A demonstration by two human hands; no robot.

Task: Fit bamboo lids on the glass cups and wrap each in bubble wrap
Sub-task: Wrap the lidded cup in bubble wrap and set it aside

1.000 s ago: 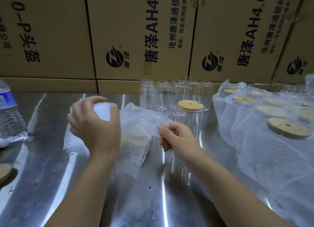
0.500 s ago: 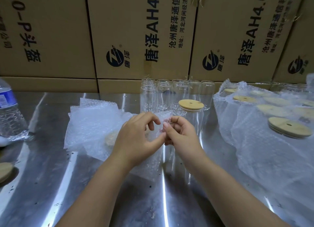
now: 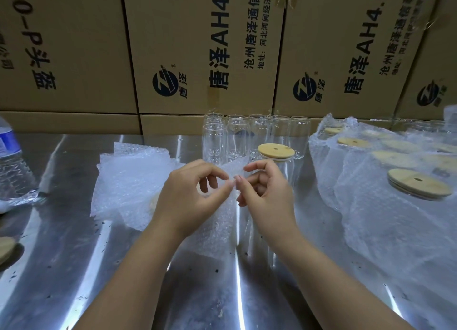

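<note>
Now, just in front of the lidded glass cup (image 3: 276, 151), my left hand (image 3: 190, 196) and right hand (image 3: 267, 193) each pinch the top edge of one bubble wrap sheet (image 3: 222, 221) with thumb and fingers (image 3: 210, 167), probably to open it for wrapping this cup.

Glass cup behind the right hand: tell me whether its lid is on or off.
On. The bamboo lid sits flat on the cup; the cups behind it stand uncovered.
</note>
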